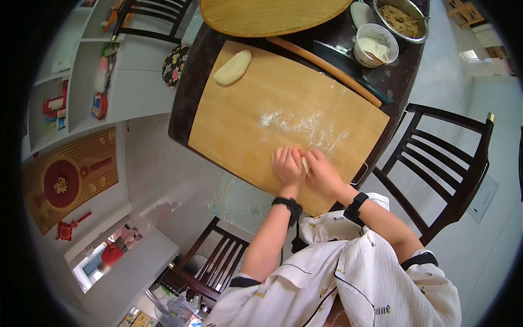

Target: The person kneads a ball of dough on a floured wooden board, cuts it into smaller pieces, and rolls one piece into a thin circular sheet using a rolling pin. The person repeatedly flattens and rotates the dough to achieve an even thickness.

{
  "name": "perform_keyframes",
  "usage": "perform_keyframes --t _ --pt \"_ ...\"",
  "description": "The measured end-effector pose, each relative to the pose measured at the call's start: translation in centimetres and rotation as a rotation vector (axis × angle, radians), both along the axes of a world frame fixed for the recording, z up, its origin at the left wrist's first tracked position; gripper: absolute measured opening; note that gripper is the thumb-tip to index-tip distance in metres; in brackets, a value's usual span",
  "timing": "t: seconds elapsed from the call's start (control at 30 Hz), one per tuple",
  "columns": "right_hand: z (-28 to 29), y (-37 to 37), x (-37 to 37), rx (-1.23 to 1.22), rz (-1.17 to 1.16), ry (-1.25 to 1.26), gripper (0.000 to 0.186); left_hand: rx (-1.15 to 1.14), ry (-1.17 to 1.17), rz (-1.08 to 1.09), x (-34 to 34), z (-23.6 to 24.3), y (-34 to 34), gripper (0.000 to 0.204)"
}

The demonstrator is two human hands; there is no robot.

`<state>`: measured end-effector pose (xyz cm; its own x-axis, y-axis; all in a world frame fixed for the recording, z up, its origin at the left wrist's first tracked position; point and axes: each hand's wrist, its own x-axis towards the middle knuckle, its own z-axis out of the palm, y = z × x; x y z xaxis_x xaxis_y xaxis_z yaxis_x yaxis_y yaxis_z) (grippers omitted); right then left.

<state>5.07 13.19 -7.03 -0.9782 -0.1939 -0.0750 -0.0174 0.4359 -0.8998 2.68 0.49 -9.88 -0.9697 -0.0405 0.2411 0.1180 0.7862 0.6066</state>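
Over the near part of a wooden board (234, 125), my left hand (289, 165) and my right hand (323, 170) are pressed close together. Both are closed around a small piece of pale dough (305, 164), mostly hidden by the fingers. White flour (305, 124) is scattered on the board just beyond my hands. At the board's far left corner lies a larger smooth lump of dough (232, 67), apart from both hands.
Along the board's far edge lie a wooden rolling pin (327, 71) and a dark-bladed knife (338, 59). Behind them stand a tub of flour (376, 46), a metal bowl of filling (400, 19) and a large woven tray (272, 16). Dark chairs (436, 158) surround the table.
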Motion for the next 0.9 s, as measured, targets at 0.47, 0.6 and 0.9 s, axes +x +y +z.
perform_keyframes --t 0.47,0.6,0.9 --pt "2.7 0.3 -4.5 -0.531 -0.073 -0.372 0.041 0.771 -0.893 0.144 -6.6 2.6 -1.0 0.060" --pt "1.4 1.2 -1.5 -0.104 0.243 -0.003 0.051 0.878 -0.815 0.185 -1.2 5.0 -0.4 0.058" --pt "0.4 2.8 -0.9 0.009 -0.134 -0.153 0.042 -0.210 -0.096 0.081 -4.6 -0.8 2.4 0.030"
